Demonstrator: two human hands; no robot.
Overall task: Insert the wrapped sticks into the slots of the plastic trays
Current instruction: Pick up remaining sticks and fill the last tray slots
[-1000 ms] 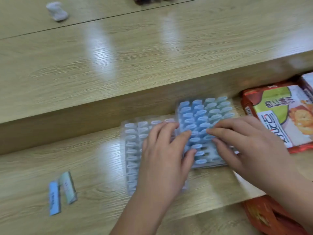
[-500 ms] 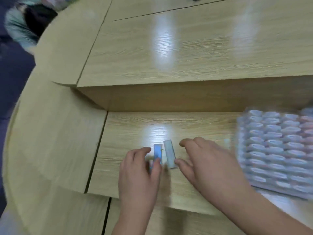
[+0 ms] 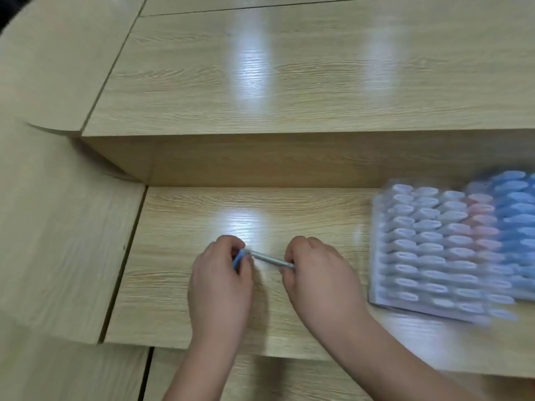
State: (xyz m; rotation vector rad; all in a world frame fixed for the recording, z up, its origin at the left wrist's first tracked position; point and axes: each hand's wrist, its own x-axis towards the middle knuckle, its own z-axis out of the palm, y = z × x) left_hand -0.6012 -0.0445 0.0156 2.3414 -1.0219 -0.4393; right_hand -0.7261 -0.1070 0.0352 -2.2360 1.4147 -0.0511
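A stepped light wood-grain desk (image 3: 260, 82) fills the frame. On its lower level, at R, blurred clear plastic trays (image 3: 376, 256) hold rows of blue and pale wrapped sticks (image 3: 405, 209). Near centre, well apart from them, the left hand (image 3: 220, 282) curls round a small blue wrapped stick (image 3: 238, 257); the right hand (image 3: 318, 273) pinches a thin grey-white wrapped stick (image 3: 269, 259).

A pale wood-grain counter (image 3: 289, 91) with a glossy finish is seen, light being reflected. Clear, shiny plastic trays (image 3: 434, 250) are filled with smooth wrapped sticks.
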